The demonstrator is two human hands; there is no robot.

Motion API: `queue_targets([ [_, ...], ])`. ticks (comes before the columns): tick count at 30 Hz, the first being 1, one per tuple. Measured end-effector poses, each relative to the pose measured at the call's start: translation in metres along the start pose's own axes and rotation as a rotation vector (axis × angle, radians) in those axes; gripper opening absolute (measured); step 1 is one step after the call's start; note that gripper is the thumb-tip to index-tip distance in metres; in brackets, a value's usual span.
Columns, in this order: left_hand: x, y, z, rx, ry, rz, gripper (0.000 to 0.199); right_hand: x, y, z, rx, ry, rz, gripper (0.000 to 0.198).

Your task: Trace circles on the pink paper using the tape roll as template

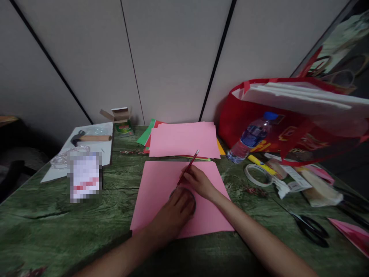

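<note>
Backing the table: grey wall panels [170, 57], crossed by dark seams.
Table [115, 215]: green and wood-grained, spread with papers and tools.
Red bag [238, 105]: on the right by the wall, white sheets poking from its top.
Pink sheet [157, 179]: flat at the table's middle, beneath both hands.
Paper stack [184, 138]: just beyond that sheet, pink on top, green, red and yellow edges peeping out.
Bottle [250, 136]: clear, blue-capped, in front of the bag.
Left hand [178, 207]: laid over a round object, fingers holding it against the pink sheet.
Right hand [197, 181]: narrowed around a pencil, beside the left hand.
Scissors [300, 219]: black-handled, right of the pink sheet.
Round object [195, 201]: mostly covered, perhaps a lid or disc; only its rim shows clearly.
Pencil [189, 167]: dark red, slanted, lower end at the round object's far edge.
</note>
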State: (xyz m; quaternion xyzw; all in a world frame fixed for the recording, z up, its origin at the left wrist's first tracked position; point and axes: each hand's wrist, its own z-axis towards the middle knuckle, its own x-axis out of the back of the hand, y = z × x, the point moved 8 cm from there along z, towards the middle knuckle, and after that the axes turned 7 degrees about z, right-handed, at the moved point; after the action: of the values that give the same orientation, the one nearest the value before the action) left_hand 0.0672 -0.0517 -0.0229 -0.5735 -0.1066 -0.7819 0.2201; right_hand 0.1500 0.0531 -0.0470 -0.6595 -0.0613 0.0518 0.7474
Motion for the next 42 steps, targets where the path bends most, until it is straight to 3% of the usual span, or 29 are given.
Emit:
queue_targets([
  [8,0.0,0.002,0.0,-0.036,-0.022,0.085,0.036,0.005,-0.014,0.001,0.049,-0.081,-0.145,0.012],
  [13,-0.003,0.002,0.0,-0.034,-0.033,0.082,0.036,0.004,-0.02,0.001,0.035,-0.176,-0.14,0.013],
  [25,-0.001,0.001,0.001,-0.027,-0.043,0.048,0.034,0.009,-0.032,-0.005,0.019,-0.246,-0.174,0.012],
  [42,-0.003,-0.002,0.002,-0.037,-0.021,0.046,0.036,0.031,-0.026,-0.055,-0.014,0.02,-0.192,0.014],
])
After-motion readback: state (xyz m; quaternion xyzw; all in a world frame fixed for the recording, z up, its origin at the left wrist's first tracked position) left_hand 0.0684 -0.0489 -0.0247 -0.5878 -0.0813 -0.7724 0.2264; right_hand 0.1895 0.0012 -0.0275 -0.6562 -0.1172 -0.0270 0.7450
